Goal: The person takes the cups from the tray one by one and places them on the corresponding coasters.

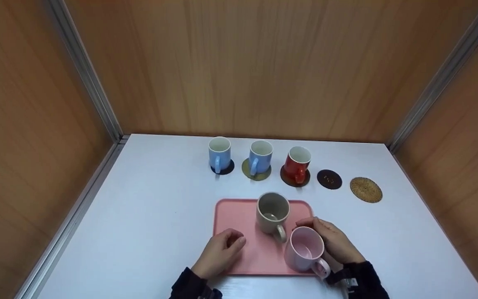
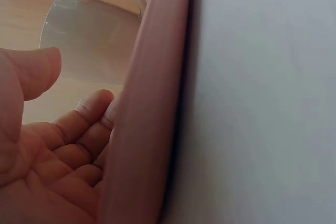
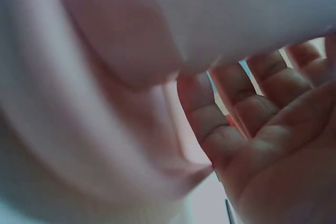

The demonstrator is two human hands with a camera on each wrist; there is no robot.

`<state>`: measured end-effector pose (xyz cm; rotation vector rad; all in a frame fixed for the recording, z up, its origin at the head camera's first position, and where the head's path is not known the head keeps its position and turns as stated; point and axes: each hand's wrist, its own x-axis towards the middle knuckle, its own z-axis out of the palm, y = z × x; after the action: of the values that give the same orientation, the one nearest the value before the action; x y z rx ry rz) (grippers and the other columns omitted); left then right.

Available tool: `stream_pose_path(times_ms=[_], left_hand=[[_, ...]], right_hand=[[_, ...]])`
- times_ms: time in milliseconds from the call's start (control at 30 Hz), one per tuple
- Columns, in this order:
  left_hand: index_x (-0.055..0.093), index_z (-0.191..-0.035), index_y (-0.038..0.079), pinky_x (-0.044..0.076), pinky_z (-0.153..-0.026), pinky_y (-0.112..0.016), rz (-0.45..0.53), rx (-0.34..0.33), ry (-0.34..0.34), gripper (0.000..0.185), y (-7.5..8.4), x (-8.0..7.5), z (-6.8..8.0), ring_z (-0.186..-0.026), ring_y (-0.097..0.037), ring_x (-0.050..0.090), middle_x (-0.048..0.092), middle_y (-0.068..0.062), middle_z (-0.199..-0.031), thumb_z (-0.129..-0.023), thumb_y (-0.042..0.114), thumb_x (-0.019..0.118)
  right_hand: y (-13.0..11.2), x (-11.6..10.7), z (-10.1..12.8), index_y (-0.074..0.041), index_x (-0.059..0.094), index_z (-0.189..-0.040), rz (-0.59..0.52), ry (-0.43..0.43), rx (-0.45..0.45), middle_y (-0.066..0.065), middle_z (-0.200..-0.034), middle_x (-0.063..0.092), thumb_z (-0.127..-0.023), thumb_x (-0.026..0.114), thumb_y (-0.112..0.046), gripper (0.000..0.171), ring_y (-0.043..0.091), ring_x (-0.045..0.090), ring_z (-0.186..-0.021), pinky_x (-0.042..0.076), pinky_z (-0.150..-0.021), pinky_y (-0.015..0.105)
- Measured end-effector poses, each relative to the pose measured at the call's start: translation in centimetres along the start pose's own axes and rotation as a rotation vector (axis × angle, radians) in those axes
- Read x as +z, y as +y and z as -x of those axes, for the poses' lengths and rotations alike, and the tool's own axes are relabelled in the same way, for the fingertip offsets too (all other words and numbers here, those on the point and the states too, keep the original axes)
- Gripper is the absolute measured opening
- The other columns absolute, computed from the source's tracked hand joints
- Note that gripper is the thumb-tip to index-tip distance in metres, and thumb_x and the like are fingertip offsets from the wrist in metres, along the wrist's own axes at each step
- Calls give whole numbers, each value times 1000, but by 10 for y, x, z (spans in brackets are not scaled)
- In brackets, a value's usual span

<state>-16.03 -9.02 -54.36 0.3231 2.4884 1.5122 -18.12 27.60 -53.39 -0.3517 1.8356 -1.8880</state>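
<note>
A pink mug point(image 1: 304, 251) stands at the right front of a pink tray point(image 1: 245, 211), its handle toward the front right. My right hand point(image 1: 335, 240) is along the mug's right and far side. In the right wrist view its fingers point(image 3: 202, 108) reach toward the mug's wall, not curled round it; contact is unclear. A grey-beige mug point(image 1: 270, 214) stands farther back on the tray, handle toward the front. Over the tray's left front edge, my left hand point(image 1: 221, 251) has loosely bent fingers and holds nothing. The left wrist view shows its palm near the grey-beige mug point(image 2: 86, 40).
Along the back stand two light blue mugs point(image 1: 220, 151) and a red mug point(image 1: 296, 164), each on a round coaster. To their right lie a dark coaster point(image 1: 329, 179) and a woven tan coaster point(image 1: 366, 189). Wooden panels point(image 1: 255, 70) enclose the white table point(image 1: 147, 207).
</note>
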Motion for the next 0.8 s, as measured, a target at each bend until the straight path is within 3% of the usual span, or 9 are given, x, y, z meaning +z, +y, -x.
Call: stream_pose_path(times_ms=[100, 167, 267, 367, 467, 600, 800], left_hand=[[73, -118, 9, 52, -87, -33, 3, 1, -2, 29, 0, 0, 0, -96, -15, 64, 74, -2, -106, -108, 35, 64], [73, -118, 9, 52, -87, -33, 2, 3, -2, 29, 0, 0, 0, -97, -15, 64, 74, -2, -107, -108, 35, 64], [73, -119, 9, 52, -88, -33, 2, 5, -5, 30, -1, 0, 0, -97, -15, 64, 74, -2, -108, -108, 36, 64], [73, -119, 9, 52, -87, -31, 6, 11, -7, 29, -2, 0, 0, -98, -14, 64, 74, -2, -108, -108, 35, 64], [73, -119, 8, 52, -87, -30, 12, 33, -4, 29, -3, 0, 1, -97, -14, 65, 75, -3, -107, -108, 33, 64], [72, -118, 7, 53, -87, -28, 21, 62, 5, 29, -3, 0, 2, -98, -14, 66, 76, -3, -107, -108, 33, 64], [72, -118, 8, 52, -87, -28, 19, 54, 2, 29, -3, 0, 2, -97, -13, 65, 75, -3, -107, -108, 34, 64]], right_hand=[[4, -5, 3, 5, 44, -157, -35, -166, -97, 2, -148, 67, -115, 38, -50, 70, 11, 58, -141, 44, -120, 28], [6, -8, 4, 5, 41, -159, 8, -240, -166, 6, -154, 63, -113, 50, -45, 69, 13, 57, -144, 42, -121, 28], [8, -11, 5, 3, 42, -159, 76, -273, -195, 12, -156, 60, -100, 76, -38, 79, 18, 58, -143, 44, -120, 28], [6, -11, 6, -2, 41, -161, 114, -263, -154, 16, -157, 57, -87, 91, -26, 93, 22, 59, -139, 46, -117, 29], [2, -7, 9, -7, 41, -162, 148, -233, -101, 17, -156, 56, -79, 95, -11, 99, 24, 59, -136, 48, -114, 30], [-3, -1, 12, -9, 47, -157, 250, -170, -80, 21, -149, 60, -77, 92, -2, 92, 29, 60, -132, 50, -110, 31], [-6, -1, 11, -11, 49, -155, 360, -8, -90, 21, -144, 62, -76, 92, -7, 90, 32, 62, -128, 52, -108, 33]])
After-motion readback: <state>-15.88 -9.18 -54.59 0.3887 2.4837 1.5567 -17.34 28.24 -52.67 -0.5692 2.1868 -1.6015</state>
